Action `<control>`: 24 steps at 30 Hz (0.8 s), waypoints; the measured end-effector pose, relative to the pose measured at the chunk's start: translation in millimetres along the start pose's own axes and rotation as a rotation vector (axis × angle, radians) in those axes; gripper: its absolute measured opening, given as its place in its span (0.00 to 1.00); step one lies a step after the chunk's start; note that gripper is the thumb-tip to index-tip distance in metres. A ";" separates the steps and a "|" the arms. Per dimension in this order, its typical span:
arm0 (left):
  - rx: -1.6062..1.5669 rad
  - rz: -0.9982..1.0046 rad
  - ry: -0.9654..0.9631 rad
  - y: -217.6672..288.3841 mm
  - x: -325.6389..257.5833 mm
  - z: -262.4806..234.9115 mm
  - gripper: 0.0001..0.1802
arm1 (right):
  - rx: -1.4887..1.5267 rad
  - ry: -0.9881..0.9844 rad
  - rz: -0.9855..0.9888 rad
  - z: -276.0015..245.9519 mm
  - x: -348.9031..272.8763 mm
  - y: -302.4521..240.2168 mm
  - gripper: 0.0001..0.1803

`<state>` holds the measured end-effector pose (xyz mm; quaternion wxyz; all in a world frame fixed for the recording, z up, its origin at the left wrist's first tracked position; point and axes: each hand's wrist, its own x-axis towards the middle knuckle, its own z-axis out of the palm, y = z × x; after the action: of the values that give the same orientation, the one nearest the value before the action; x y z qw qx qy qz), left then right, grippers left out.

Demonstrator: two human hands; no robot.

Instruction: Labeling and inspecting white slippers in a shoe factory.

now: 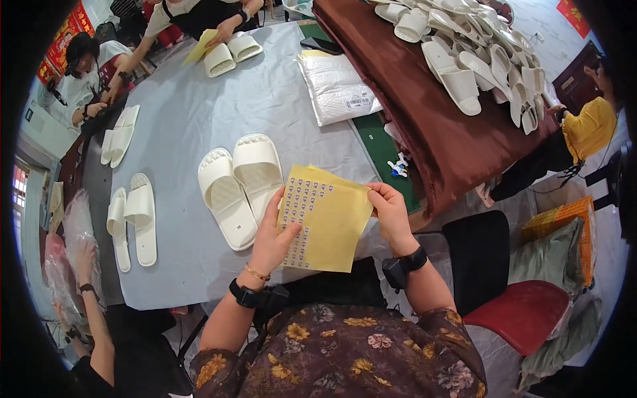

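Yellow sticker sheets (342,229) are sitting in both hands over the table's near edge, printed side facing up at the wearer, presumably for reading. They're looking slightly fanned, at least two deep. Left hand (271,235) is closing partway on the left edge, thumb on the face, fingers going behind, likely bracing it flat. Right hand (391,215) is pinching the upper right corner, thumb and curled fingers, probably leaving the print uncovered. Nearest slippers (259,162) are lying side by side just beyond the left hand, toes pointing away, probably for easy reach. Another pair (141,211) is lying farther left. Slipper pile (458,69) is resting on brown cloth (371,50), well apart.
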<state>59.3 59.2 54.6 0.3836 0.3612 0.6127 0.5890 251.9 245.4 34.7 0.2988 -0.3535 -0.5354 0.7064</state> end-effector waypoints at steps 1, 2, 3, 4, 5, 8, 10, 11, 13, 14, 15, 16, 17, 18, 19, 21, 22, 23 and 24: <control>0.049 0.002 0.014 0.6 0.4 -0.6 0.41 | 0.041 -0.009 0.035 -1.1 0.1 -0.4 0.13; 0.029 0.012 0.005 1.3 0.5 -1.1 0.41 | 0.100 -0.025 0.074 -1.3 -0.2 -0.7 0.14; 0.070 0.039 0.010 2.4 0.3 -1.5 0.41 | 0.083 -0.014 0.071 -0.6 -0.7 -1.3 0.14; 0.112 0.066 0.015 3.7 -0.2 -1.9 0.40 | 0.054 -0.005 0.054 0.6 -1.3 -1.8 0.14; 0.112 0.065 0.013 5.3 -1.0 -2.1 0.40 | 0.025 0.004 0.037 2.1 -1.5 -3.0 0.15; 0.159 -0.015 -0.005 11.2 -3.9 -2.2 0.39 | -0.236 -0.074 -0.116 6.2 -1.5 -8.1 0.18; 0.306 0.061 -0.053 14.9 -4.0 -1.1 0.38 | -0.363 -0.138 -0.162 5.7 -1.4 -13.1 0.17; 0.295 0.058 -0.062 16.4 -3.4 -0.6 0.38 | -0.484 -0.212 -0.228 5.1 -0.5 -15.2 0.17; 0.218 0.037 -0.131 19.0 -2.2 1.1 0.37 | -0.531 -0.299 -0.095 2.2 4.1 -18.7 0.15; 0.196 0.068 -0.126 20.6 -1.9 -1.3 0.37 | -0.568 -0.403 0.000 0.2 6.4 -19.3 0.14; 0.240 -0.048 -0.139 21.5 -1.4 -3.6 0.37 | -0.571 -0.406 -0.004 -1.9 8.5 -19.0 0.14; 0.310 -0.174 -0.139 21.8 -1.9 -6.2 0.38 | -0.513 -0.336 -0.038 -3.0 10.0 -16.4 0.11; 0.287 -0.164 -0.148 21.3 -2.7 -8.9 0.38 | -0.440 -0.264 -0.044 -4.7 11.9 -13.3 0.09; 0.317 -0.175 -0.060 19.5 -3.3 -11.0 0.36 | -0.454 -0.268 -0.073 -8.1 15.4 -10.9 0.09; 0.347 -0.163 0.026 16.8 -4.4 -13.9 0.35 | -0.326 -0.183 -0.047 -12.4 20.3 -8.7 0.08; 0.205 -0.096 0.108 7.0 -4.2 -18.4 0.33 | -0.097 -0.069 -0.043 -20.6 32.2 -2.2 0.07; 0.073 -0.021 0.178 1.5 -6.0 -22.4 0.31 | -0.171 0.020 -0.030 -25.2 40.9 0.5 0.07; 0.065 -0.004 0.184 -4.6 -8.5 -27.0 0.31 | -0.195 0.056 -0.055 -29.9 51.1 2.4 0.07; 0.109 0.004 0.209 -10.4 -12.3 -32.9 0.30 | -0.200 0.094 -0.016 -33.4 62.1 4.1 0.09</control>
<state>35.3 33.1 45.1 0.2960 0.3194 0.6799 0.5900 243.7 312.3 13.7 0.2924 -0.4098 -0.5915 0.6298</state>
